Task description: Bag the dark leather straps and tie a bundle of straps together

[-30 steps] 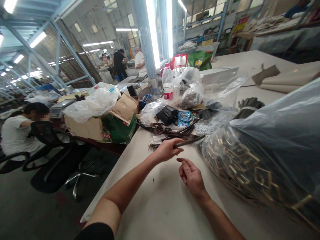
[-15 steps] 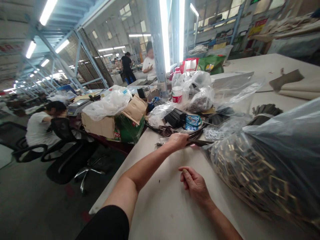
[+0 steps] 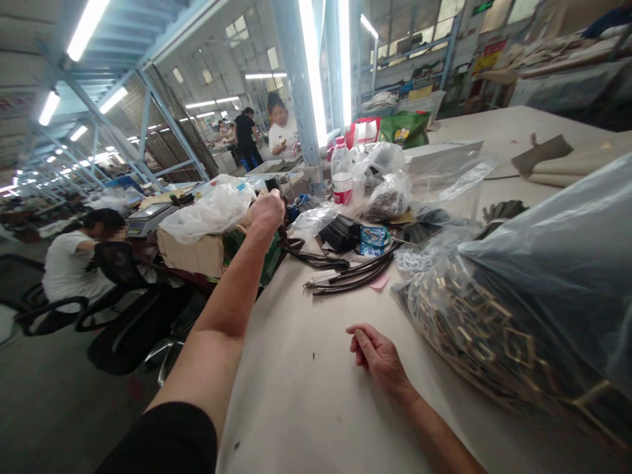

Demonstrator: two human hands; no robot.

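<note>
My left hand is raised over the table's left edge, closed in a fist on a dark strap. The strap's end sticks up above the knuckles, and the rest trails down to a bundle of dark straps lying on the beige table. My right hand rests on the table nearer to me, fingers lying loosely flat with nothing visible in them. It is just left of a large clear plastic bag of gold metal buckles.
Behind the straps lie black parts, a blue packet, plastic bags, a cup and a bottle. A cardboard box with a white bag stands left. A seated person and office chairs are left; other people stand far back.
My left hand has lifted up and to the left from the strap bundle, pulling one dark strap with it. My right hand has barely moved on the table.
</note>
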